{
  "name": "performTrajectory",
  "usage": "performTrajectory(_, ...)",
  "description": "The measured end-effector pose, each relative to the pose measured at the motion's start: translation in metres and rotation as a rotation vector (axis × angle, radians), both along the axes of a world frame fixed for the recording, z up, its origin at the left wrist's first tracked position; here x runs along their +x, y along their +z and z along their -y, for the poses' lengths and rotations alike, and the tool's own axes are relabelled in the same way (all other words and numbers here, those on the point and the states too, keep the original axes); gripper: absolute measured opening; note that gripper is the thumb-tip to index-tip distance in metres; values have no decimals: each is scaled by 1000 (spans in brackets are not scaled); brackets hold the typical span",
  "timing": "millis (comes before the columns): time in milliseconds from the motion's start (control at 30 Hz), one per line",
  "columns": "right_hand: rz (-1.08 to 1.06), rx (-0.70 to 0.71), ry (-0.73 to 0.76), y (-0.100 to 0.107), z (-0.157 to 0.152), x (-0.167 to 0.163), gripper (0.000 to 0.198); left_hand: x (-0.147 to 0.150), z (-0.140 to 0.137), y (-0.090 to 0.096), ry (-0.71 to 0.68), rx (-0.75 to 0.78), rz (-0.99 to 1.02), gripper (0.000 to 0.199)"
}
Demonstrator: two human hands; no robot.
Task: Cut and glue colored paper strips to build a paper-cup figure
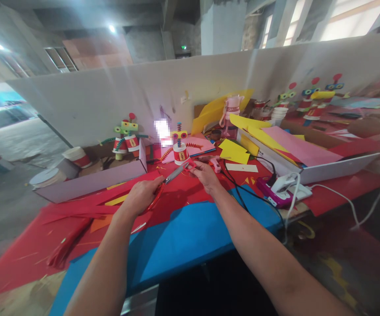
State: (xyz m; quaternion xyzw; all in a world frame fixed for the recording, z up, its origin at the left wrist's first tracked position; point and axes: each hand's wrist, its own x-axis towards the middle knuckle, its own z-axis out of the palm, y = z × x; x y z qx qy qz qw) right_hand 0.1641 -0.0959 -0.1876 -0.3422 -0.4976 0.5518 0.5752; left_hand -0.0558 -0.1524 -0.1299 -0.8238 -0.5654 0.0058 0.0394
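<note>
My left hand (142, 196) is closed around the red handles of a pair of scissors (175, 173), whose metal blades point up and to the right. Between the fingers of my right hand (206, 174) is a small piece of red paper (190, 165), held at the blade tips. Whether the blades are cutting into it is too small to tell. Just beyond stands a paper-cup figure (180, 154) with a yellow head and springy folded-paper arms. A pink glue gun (215, 163) lies right behind my right hand.
An open box (92, 186) with more cup figures stands left. At right, another box (338, 169) holds coloured sheets. A purple power strip (275, 195) trails cables near my right forearm. Yellow paper (234, 151) and a pink bottle (232, 115) sit toward the white partition (110, 92).
</note>
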Motion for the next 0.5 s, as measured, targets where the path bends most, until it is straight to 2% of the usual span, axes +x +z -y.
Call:
performTrajectory(367, -36, -18, -5, 4, 2, -1, 25, -1, 0, 0, -18, -17, 37, 41)
performTrajectory(500, -48, -23, -45, 2, 1, -2, 22, -2, -2, -2, -8, 82, 36, 43)
